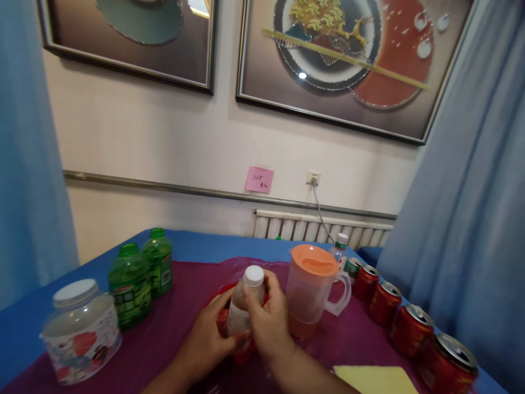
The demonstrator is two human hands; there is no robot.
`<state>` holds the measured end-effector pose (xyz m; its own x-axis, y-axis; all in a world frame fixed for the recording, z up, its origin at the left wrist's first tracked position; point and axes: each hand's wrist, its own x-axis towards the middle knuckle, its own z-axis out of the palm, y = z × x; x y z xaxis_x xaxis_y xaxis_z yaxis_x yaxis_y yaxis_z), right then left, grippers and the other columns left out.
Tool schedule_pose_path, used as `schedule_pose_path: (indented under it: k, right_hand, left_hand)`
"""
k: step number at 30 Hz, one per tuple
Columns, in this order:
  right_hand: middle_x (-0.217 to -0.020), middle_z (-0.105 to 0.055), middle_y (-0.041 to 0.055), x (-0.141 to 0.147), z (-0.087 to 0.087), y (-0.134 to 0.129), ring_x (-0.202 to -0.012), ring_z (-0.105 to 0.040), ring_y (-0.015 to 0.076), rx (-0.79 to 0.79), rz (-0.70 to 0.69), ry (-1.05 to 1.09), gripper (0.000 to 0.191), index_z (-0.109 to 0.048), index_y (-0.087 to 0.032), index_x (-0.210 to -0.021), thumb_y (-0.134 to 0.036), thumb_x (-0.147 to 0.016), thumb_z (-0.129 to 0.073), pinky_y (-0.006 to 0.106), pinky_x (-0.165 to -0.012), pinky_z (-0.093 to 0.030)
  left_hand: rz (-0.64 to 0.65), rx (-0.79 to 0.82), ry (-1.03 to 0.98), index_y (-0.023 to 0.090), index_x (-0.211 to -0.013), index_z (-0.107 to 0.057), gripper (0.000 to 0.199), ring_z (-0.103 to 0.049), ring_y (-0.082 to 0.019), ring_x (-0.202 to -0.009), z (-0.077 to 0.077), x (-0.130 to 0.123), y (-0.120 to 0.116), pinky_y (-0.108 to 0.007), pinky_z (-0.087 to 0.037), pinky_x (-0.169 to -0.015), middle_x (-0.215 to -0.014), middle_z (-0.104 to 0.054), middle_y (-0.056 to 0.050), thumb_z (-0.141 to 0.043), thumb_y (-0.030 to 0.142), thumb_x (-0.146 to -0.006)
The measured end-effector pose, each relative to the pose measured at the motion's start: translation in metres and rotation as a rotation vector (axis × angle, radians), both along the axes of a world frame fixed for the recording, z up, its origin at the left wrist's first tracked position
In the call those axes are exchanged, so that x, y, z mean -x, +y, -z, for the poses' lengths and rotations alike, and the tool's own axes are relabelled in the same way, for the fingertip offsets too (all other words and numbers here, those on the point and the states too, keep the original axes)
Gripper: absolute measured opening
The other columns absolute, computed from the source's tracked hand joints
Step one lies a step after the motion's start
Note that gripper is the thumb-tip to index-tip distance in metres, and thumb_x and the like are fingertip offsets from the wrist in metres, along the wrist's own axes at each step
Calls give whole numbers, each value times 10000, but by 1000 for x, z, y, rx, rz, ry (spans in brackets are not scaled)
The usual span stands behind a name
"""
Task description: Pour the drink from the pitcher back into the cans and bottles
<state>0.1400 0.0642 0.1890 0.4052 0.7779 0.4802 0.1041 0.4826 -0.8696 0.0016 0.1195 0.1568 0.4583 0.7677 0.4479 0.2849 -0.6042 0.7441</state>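
Both hands are wrapped round a clear plastic bottle [239,306] with a white cap [254,275], held upright over the middle of the table. My left hand [211,334] closes on the bottle's lower body from the left. My right hand [270,314] grips its upper part from the right, thumb and fingers close below the cap. A red object [222,322], partly hidden by the hands and bottle, shows behind them; I cannot make out its kind. Just right of my right hand stands a translucent pitcher [304,298] with an orange lid and some liquid at its bottom.
On the left stand two green bottles [130,290] and a wide clear jar [82,334] with a white lid. Several red cans [411,331] line the right edge, with a small bottle [339,249] behind. A yellow paper [375,378] lies in front on the purple cloth [184,279].
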Motion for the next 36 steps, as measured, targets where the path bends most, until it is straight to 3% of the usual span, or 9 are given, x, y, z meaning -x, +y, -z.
schedule_pose_path:
  k: [6, 11, 17, 22, 27, 31, 36]
  right_hand:
    - [-956, -692, 31, -15, -18, -15, -899, -617, 209, 29, 82, -235, 251, -692, -212, -997, -347, -790, -733, 324, -810, -498]
    - [-876, -698, 20, -48, -29, -52, -788, -628, 183, 39, 28, -86, 283, -683, -199, -989, -390, -787, -734, 295, -734, -514]
    - [-979, -749, 65, -118, -46, -120, -843, -679, 230, 144, 181, -56, 418, -699, -188, -1032, -488, -749, -766, 331, -760, -541]
    - [-912, -761, 76, -190, -38, -148, -806, -689, 256, 278, 457, -195, 481, -717, -174, -1002, -563, -720, -738, 344, -711, -547]
    - [-906, -764, 85, -252, -26, -128, -823, -690, 274, 397, 747, -492, 480, -737, -177, -971, -595, -748, -656, 346, -718, -515]
    - [-855, -752, 92, -284, -16, -85, -783, -684, 264, 540, 834, -650, 436, -719, -169, -899, -577, -792, -611, 326, -684, -477]
    - [-880, -752, 104, -297, -2, -33, -776, -681, 246, 620, 886, -670, 390, -717, -146, -942, -504, -831, -607, 300, -655, -447]
  left_hand:
    - [163, 69, 7, 237, -1358, -560, 770, -625, -331, -1199, -1, -1, 1, -432, -494, -1044, -1352, -649, -83, -796, 474, -664]
    - [383, 205, -74, 255, -1407, -512, 897, -567, -343, -1283, 4, -1, 5, -455, -457, -1091, -1422, -595, -93, -834, 518, -613]
    - [266, 247, -100, 234, -1315, -586, 598, -649, -292, -1186, 10, -6, 8, -437, -511, -1039, -1296, -685, -110, -704, 494, -789]
    - [174, 211, -148, 225, -1197, -656, 506, -724, -273, -1023, 11, -12, 7, -413, -580, -937, -1104, -769, -91, -710, 485, -765]
    - [142, 183, -124, 223, -1156, -673, 488, -745, -259, -955, 9, -13, 9, -392, -595, -908, -1022, -791, -76, -709, 495, -753]
    - [104, 173, -116, 231, -1122, -688, 470, -748, -262, -942, 3, -13, 5, -386, -601, -893, -999, -797, -65, -703, 507, -742]
    - [89, 166, -107, 237, -1115, -696, 434, -749, -256, -928, 2, -11, 1, -369, -601, -877, -981, -799, -54, -691, 492, -763]
